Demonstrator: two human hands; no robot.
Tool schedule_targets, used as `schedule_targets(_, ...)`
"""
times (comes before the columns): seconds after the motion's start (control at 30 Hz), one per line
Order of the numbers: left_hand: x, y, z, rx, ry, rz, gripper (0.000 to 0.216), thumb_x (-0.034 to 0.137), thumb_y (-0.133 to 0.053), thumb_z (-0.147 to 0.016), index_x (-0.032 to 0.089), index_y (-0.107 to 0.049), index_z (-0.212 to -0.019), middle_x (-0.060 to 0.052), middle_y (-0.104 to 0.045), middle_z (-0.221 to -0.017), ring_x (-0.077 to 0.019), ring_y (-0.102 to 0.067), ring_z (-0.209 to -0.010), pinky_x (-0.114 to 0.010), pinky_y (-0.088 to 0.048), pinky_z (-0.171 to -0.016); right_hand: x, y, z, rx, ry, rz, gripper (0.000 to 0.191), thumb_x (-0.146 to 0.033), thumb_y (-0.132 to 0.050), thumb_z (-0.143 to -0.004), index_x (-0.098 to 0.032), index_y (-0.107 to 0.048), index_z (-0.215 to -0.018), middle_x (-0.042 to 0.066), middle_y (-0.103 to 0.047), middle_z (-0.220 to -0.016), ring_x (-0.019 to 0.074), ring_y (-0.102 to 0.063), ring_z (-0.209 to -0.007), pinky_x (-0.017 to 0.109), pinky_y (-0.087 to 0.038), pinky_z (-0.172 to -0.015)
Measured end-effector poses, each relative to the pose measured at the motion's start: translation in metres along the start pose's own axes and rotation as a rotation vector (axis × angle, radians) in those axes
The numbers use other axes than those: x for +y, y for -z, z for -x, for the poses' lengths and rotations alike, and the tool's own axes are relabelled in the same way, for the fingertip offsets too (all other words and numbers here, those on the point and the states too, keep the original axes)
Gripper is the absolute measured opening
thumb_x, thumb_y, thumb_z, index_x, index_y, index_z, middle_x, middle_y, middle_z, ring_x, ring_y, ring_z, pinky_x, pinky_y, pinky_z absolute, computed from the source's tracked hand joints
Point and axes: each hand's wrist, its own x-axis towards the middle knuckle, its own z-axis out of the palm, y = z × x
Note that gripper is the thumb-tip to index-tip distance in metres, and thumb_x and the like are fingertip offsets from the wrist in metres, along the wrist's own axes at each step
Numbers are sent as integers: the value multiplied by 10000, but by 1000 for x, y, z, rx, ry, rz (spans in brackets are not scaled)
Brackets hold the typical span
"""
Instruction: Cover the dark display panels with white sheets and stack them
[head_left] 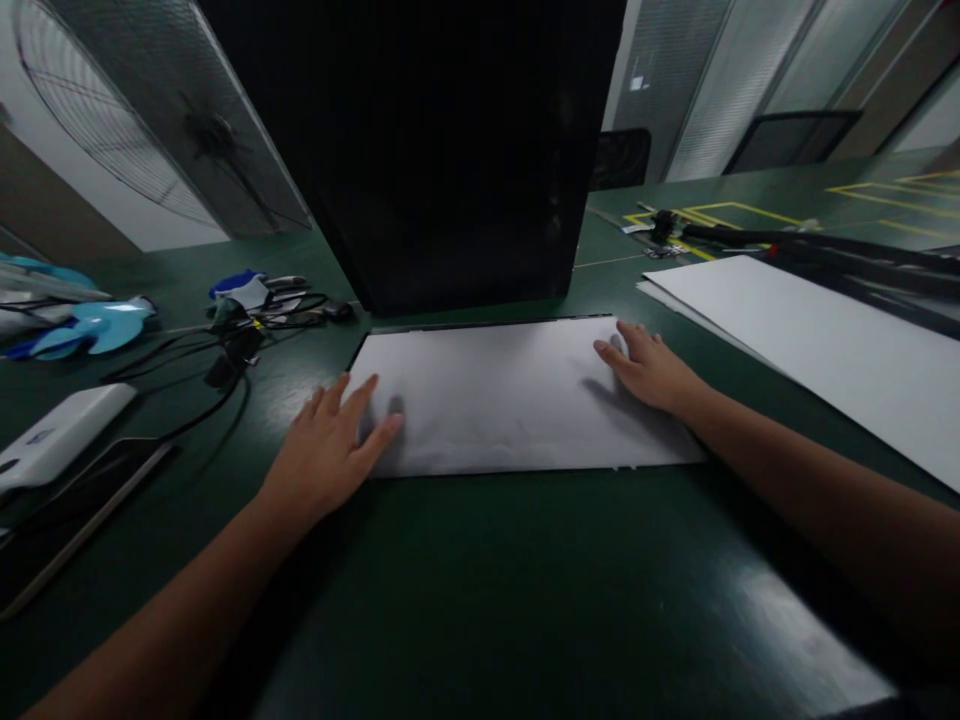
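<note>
A white rectangular sheet (495,400) lies flat on the green table in front of me, with thin dark edging along its far and near sides. My left hand (330,440) is at the sheet's left edge, fingers spread, thumb over the white surface. At the far right corner, my right hand (641,365) has its fingers apart over the sheet's edge. Neither hand is wrapped round anything; whether the fingertips press on the sheet I cannot tell. Just behind the sheet stands a large black box-like panel (465,160).
More white sheets (817,340) lie on the green table (487,590) at right, near black cables (847,255). At left are a phone-like device (75,510), a white device (64,430), tangled wires (240,350) and blue items (97,325). A fan (210,130) stands behind.
</note>
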Motion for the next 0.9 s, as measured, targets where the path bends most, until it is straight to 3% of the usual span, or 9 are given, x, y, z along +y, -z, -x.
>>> schedule_targets(0.07, -6, -4, -4, -52, 164, 20, 865, 669, -329, -1021, 25, -370, -1597, -284, -327, -1664, -493, -335, -1525, -652, -338, -1203, 0, 4, -5, -6, -5, -35, 911, -716, -69, -1010, -109, -308, -1645, 169, -375, -1637, 289, -360, -1529, 489, -315, -1265)
schedule_targets(0.13, -10, -6, -7, -102, 210, 44, 913, 699, -377, -986, 27, -356, -1603, -288, -311, -1670, -493, -375, -1505, -644, -374, -1185, 2, 7, -5, 0, -29, -40, 898, -678, -20, -1018, -99, -299, -1645, 176, -389, -1629, 280, -404, -1504, 468, -359, -1241)
schedule_targets(0.27, -12, -3, -9, -133, 246, 87, 904, 694, -415, -960, 76, -356, -1617, -239, -293, -1697, -459, -446, -1473, -607, -402, -1181, 0, 2, 6, 1, -54, 40, 1048, -794, -171, -966, 32, -337, -1590, 304, -346, -1607, 424, -271, -1544, 601, -236, -1261)
schedule_targets(0.43, -8, 7, -8, -112, 289, 91, 796, 677, -478, -921, 187, -512, -1547, -153, -389, -1674, -393, -552, -1401, -512, -464, -1151, -11, -6, 12, -47, 29, 123, 1121, -861, -149, -924, -8, -222, -1648, 280, -210, -1674, 416, -164, -1578, 562, -155, -1292)
schedule_targets(0.53, -6, 11, -7, -82, 265, 69, 705, 630, -485, -939, 190, -594, -1479, -153, -496, -1606, -381, -576, -1384, -497, -462, -1157, -16, -3, 8, -71, 50, 150, 1142, -885, -135, -904, -25, -239, -1648, 286, -185, -1678, 435, -147, -1576, 590, -154, -1282)
schedule_targets(0.67, -12, 11, -3, -52, 148, -12, 774, 695, -454, -957, 158, -559, -1505, -217, -526, -1563, -433, -598, -1346, -600, -469, -1118, -10, 3, 7, -72, 55, 163, 1093, -868, -136, -919, -67, -276, -1649, 251, -110, -1705, 399, -79, -1595, 604, -162, -1279)
schedule_targets(0.77, -25, 9, -5, -75, 83, 31, 804, 726, -368, -985, 173, -508, -1553, -214, -452, -1622, -426, -517, -1434, -592, -461, -1131, 3, 5, 9, -75, 146, 172, 1017, -849, -212, -937, -132, -310, -1651, 172, -60, -1729, 371, -66, -1602, 607, -171, -1284)
schedule_targets(0.9, -42, 3, -10, -128, -17, 61, 787, 695, -343, -1008, 229, -349, -1642, -159, -258, -1727, -388, -252, -1586, -614, -325, -1222, 16, 0, 9, -117, 216, 163, 940, -794, -272, -964, -165, -299, -1662, 156, -196, -1709, 376, -231, -1569, 633, -233, -1269)
